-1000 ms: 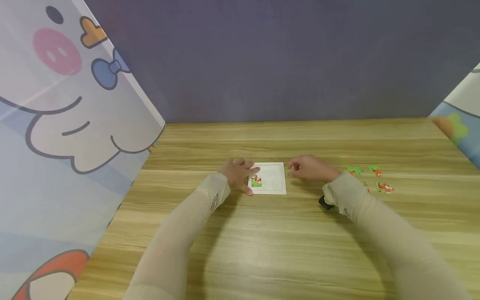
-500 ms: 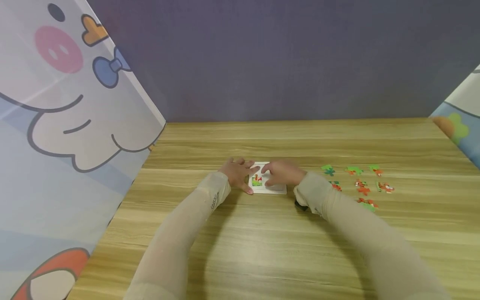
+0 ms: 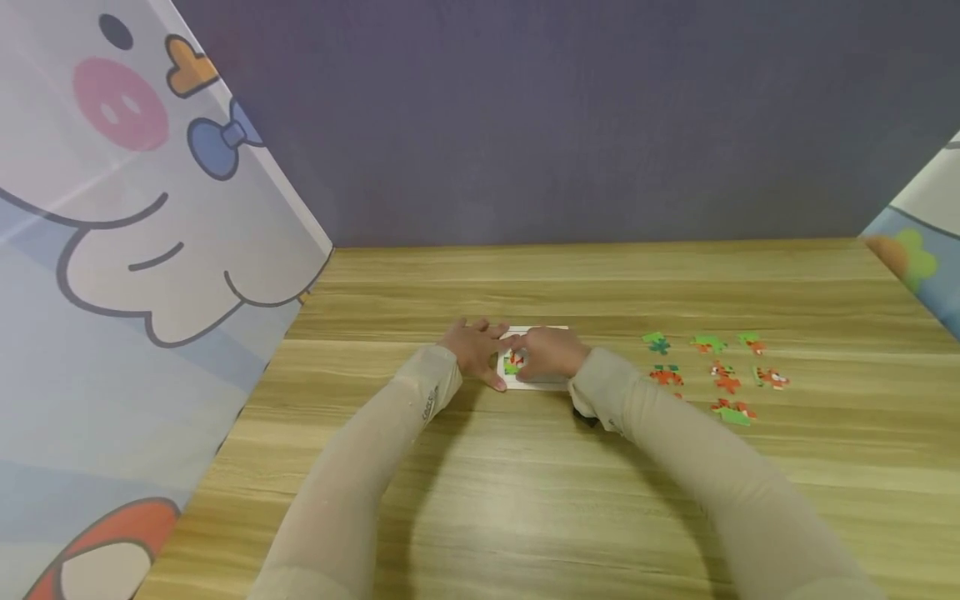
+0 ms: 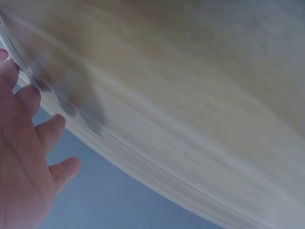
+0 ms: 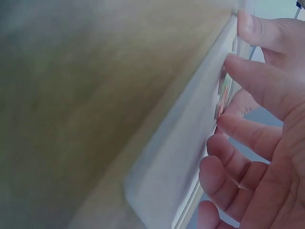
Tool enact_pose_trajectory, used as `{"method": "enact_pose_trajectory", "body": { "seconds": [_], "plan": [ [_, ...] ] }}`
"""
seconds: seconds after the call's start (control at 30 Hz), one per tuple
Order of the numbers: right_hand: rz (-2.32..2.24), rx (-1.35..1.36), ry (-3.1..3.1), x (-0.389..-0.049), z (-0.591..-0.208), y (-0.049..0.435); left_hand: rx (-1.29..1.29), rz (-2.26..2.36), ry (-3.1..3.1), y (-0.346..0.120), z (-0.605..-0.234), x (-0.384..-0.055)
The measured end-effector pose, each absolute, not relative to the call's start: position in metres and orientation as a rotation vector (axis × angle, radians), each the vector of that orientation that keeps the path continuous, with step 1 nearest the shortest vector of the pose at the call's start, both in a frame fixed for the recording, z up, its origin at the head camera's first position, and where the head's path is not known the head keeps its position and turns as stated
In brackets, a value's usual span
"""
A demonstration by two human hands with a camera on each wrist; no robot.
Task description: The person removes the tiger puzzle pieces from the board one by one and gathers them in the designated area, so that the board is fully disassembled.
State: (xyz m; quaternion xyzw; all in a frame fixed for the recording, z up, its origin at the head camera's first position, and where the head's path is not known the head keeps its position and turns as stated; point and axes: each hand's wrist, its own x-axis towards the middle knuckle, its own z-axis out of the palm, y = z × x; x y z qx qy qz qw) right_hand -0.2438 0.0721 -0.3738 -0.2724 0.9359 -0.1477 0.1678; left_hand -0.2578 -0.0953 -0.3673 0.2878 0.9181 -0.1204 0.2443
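Observation:
A small white puzzle tray (image 3: 538,386) lies on the wooden table. My left hand (image 3: 471,350) rests on its left edge with the fingers spread. In the tray's left part sits a green and red puzzle piece (image 3: 512,366). Reaching in from the right, my right hand (image 3: 553,353) has thumb and index finger at opposite edges of this piece, pinching it. In the right wrist view the other fingers (image 5: 221,191) bend loosely beside the tray wall (image 5: 174,167). The left wrist view shows only my left hand (image 4: 24,157) at the far left.
Several loose jigsaw pieces (image 3: 726,379) lie in rough rows to the right of the tray; one is partly hidden by the right sleeve (image 3: 630,400). A dark grey panel (image 3: 585,125) rises behind the table, and a cartoon-printed panel (image 3: 180,250) stands at the left.
My right hand has moved left from beside the tray onto it, and its thumb and index finger have come to the piece. More loose pieces are uncovered. My left hand has stayed put.

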Motion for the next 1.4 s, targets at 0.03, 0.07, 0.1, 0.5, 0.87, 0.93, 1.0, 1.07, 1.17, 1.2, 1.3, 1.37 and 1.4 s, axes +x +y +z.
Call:
{"method": "enact_pose_trajectory", "body": {
  "seconds": [0.03,0.07,0.1,0.5,0.87,0.93,1.0,1.07,1.17,1.2,1.3,1.37,1.4],
  "plan": [
    [-0.423,-0.77,2.66,-0.244,-0.374,0.071,0.783,-0.329,2.507,-0.095,-0.367,-0.258],
    [-0.425,-0.765,2.66,-0.244,-0.375,0.07,0.784,-0.329,2.509,-0.095,-0.367,-0.257],
    [-0.427,-0.759,2.659,-0.244,-0.375,0.07,0.786,-0.332,2.511,-0.095,-0.367,-0.257],
    [-0.426,-0.737,2.65,-0.247,-0.376,0.067,0.804,-0.366,2.505,-0.097,-0.367,-0.257],
    [-0.536,-0.745,2.645,-0.247,-0.373,0.075,0.8,-0.342,2.503,-0.097,-0.366,-0.256],
    [-0.549,-0.742,2.638,-0.247,-0.373,0.075,0.796,-0.328,2.504,-0.098,-0.366,-0.257],
    [-0.566,-0.738,2.622,-0.247,-0.373,0.076,0.794,-0.319,2.506,-0.097,-0.366,-0.257],
    [-0.594,-0.733,2.598,-0.247,-0.374,0.077,0.793,-0.325,2.505,-0.097,-0.366,-0.257],
    [-0.663,-0.732,2.552,-0.247,-0.375,0.078,0.798,-0.337,2.504,-0.097,-0.367,-0.257],
    [-0.681,-0.735,2.543,-0.247,-0.375,0.079,0.801,-0.339,2.503,-0.097,-0.367,-0.257],
    [-0.749,-0.745,2.515,-0.246,-0.376,0.08,0.812,-0.341,2.502,-0.097,-0.367,-0.257],
    [-0.789,-0.746,2.505,-0.246,-0.377,0.081,0.817,-0.337,2.502,-0.098,-0.367,-0.257],
    [-0.805,-0.747,2.505,-0.245,-0.377,0.081,0.815,-0.328,2.505,-0.098,-0.367,-0.257]
  ]
}}
